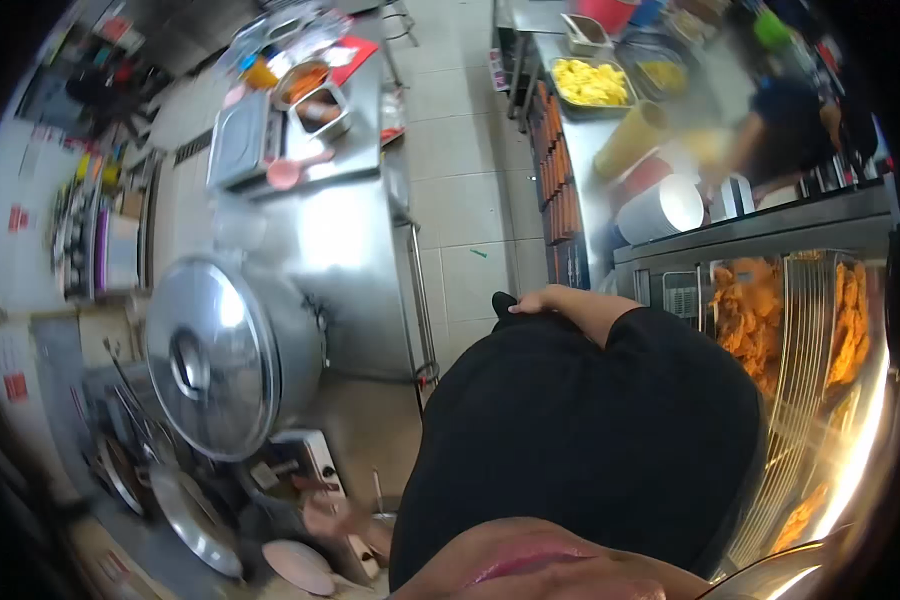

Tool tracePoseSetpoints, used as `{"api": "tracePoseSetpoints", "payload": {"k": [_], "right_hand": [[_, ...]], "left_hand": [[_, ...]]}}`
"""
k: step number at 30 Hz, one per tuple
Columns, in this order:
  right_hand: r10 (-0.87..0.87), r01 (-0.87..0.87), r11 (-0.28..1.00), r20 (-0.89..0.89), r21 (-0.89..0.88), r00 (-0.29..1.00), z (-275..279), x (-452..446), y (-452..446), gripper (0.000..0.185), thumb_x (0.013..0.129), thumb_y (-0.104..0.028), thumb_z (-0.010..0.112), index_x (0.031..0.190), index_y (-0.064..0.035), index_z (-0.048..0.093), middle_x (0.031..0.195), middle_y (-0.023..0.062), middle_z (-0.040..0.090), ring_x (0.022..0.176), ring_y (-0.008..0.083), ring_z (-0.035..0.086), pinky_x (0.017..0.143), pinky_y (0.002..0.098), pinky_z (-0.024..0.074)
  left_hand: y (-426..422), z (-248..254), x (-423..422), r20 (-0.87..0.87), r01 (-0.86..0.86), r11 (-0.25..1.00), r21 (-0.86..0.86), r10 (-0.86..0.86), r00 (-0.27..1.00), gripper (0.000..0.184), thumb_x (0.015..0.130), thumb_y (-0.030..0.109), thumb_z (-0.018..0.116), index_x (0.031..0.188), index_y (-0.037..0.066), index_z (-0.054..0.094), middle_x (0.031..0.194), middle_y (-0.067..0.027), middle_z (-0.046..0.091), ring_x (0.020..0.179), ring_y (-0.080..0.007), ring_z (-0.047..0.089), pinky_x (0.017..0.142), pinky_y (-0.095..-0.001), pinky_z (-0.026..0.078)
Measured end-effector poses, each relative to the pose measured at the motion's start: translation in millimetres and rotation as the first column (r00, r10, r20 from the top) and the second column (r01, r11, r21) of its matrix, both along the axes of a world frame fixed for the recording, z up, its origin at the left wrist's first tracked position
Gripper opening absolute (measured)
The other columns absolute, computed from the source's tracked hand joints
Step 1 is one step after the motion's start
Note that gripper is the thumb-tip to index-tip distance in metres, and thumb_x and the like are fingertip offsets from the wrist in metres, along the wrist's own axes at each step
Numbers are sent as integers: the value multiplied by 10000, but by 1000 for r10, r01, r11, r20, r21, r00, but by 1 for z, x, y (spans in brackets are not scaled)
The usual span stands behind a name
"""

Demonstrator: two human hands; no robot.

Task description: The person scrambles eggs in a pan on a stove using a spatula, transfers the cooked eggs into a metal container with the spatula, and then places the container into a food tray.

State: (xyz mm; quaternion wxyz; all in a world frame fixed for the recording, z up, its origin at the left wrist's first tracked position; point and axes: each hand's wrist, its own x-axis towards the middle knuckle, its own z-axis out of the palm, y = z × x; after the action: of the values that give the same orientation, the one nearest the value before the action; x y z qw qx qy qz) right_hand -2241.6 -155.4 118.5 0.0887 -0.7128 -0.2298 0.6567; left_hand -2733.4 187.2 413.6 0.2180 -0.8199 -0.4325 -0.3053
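Observation:
My right hand (533,299) is in front of my black shirt at waist height. Its fingers look curled, and their tips meet a small black shape (504,303) that I cannot identify. My left hand (338,518) reaches out at the lower left, smeared by motion. It is close to a pale panel with dark knobs (322,462), and I cannot tell what it touches. A pale oval object (298,567) lies below that hand. Above it stands a large metal pot with a shiny lid (213,355).
A steel table (320,240) holds trays and a pink ladle-like utensil (284,174). At right, fried pieces (746,320) sit behind racks in a lit cabinet. A co-worker's dark sleeve (785,120) is beside a tray of yellow food (590,82). The tiled floor (467,200) runs between.

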Motion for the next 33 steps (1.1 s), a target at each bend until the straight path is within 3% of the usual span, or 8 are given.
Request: {"api": "tracePoseSetpoints", "payload": {"k": [3, 6, 9, 15, 21, 25, 28, 33], "right_hand": [[-337, 301, 915, -99, -269, 936, 74, 42, -23, 736, 959, -681, 429, 1374, -94, 583, 1412, 188, 552, 1279, 402, 523, 996, 551, 448], [-392, 357, 903, -120, -239, 912, 43, 75, -54, 705, 942, -684, 466, 1355, -131, 609, 1422, 186, 539, 1226, 405, 565, 904, 549, 501], [-431, 399, 891, -125, -214, 894, 18, 109, -68, 615, 967, -527, 546, 1390, -81, 571, 1455, 147, 523, 1269, 293, 540, 938, 471, 520], [-771, 777, 629, 119, -15, 626, -3, 179, -67, 536, 945, -506, 598, 1211, -45, 663, 851, 157, 667, 695, 266, 628, 605, 431, 514], [-918, 908, 382, 186, 172, 351, -18, 214, -84, 397, 938, -442, 631, 1030, -64, 707, 675, 88, 619, 561, 200, 577, 513, 377, 460], [-983, 978, 70, 183, 198, 34, -22, 228, -93, 322, 947, -363, 643, 1055, -67, 706, 742, 65, 637, 575, 151, 570, 505, 331, 447], [-959, 953, -241, 109, 186, -263, 122, 283, -63, 290, 914, -300, 679, 1032, -37, 713, 765, 146, 679, 760, 208, 649, 717, 357, 531], [-815, 721, -224, 280, 655, -507, 123, 377, -62, 470, 880, -318, 723, 1241, -34, 625, 918, 140, 676, 844, 237, 643, 790, 370, 518]], "left_hand": [[-1, -10, 149, 84, 453, 867, -209, -446, 891, 123, 932, 81, 635, 980, -30, 661, 905, -153, 626, 747, -322, 594, 654, -415, 493], [11, 6, 243, 229, 488, 722, -490, -434, 871, 111, 927, 62, 645, 943, -47, 661, 891, -151, 627, 684, -286, 596, 607, -380, 488], [39, 20, 314, 269, 581, 728, -365, -515, 814, 108, 930, 50, 641, 950, -54, 660, 835, -148, 628, 653, -265, 590, 572, -359, 479], [61, -1, 474, 441, 714, 616, -331, -568, 695, 131, 942, 53, 628, 951, -76, 652, 787, -152, 632, 638, -245, 589, 585, -343, 484], [88, -39, 686, 489, 919, 206, -337, -795, 358, 78, 893, 18, 650, 881, -60, 657, 715, -142, 611, 597, -248, 560, 550, -345, 455], [92, -39, 843, 480, 944, 23, -329, -857, 188, 100, 907, 50, 650, 885, -47, 664, 719, -128, 627, 605, -222, 567, 571, -325, 455], [61, -16, 949, 696, 831, -272, -485, -696, 179, 113, 917, 63, 665, 920, -49, 671, 758, -113, 659, 653, -165, 609, 600, -289, 471], [-28, -8, 1099, 696, 576, -547, -608, -716, 55, 181, 948, 127, 665, 1000, -45, 686, 836, -97, 695, 710, -121, 625, 653, -261, 495]]}}
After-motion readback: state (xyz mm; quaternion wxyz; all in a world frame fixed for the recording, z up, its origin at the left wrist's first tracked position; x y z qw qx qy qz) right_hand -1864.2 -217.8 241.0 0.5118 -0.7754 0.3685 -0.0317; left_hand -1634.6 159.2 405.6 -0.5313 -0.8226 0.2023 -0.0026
